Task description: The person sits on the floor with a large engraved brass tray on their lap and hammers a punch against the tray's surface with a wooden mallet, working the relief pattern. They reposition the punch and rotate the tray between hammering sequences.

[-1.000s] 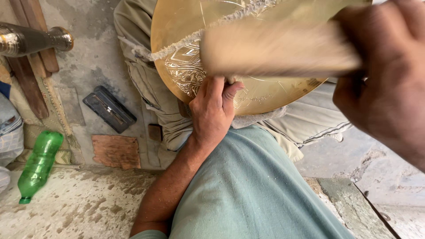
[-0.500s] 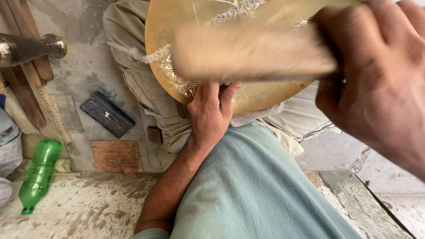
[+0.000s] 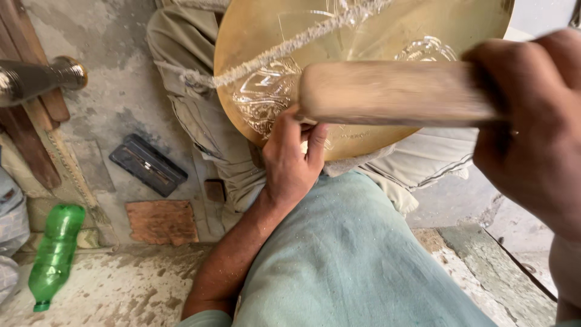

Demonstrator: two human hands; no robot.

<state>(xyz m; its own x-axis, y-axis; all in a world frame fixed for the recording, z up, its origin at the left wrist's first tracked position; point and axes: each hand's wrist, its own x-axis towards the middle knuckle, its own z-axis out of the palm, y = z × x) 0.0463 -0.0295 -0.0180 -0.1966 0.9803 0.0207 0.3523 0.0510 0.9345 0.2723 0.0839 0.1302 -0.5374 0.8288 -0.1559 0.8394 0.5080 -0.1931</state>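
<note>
A round brass plate (image 3: 272, 36) with engraved patterns rests on my lap, a rope-like cord (image 3: 290, 45) running across it. My left hand (image 3: 290, 163) presses on the plate's lower edge, fingers pinched on what seems a small tool that is mostly hidden. My right hand (image 3: 532, 139) is raised close to the camera and is shut on a wooden mallet (image 3: 393, 94), whose pale block hangs just above the left hand. My legs in beige trousers (image 3: 200, 115) lie under the plate.
On the concrete floor at left lie a green plastic bottle (image 3: 54, 251), a flat black case (image 3: 148, 165) and a reddish brick piece (image 3: 162, 221). Wooden slats (image 3: 27, 139) and a metal tool head (image 3: 36, 79) are at the far left.
The mallet in my right hand has shifted right and down toward the left hand. The view has tilted a little, and the left hand stays on the plate's edge.
</note>
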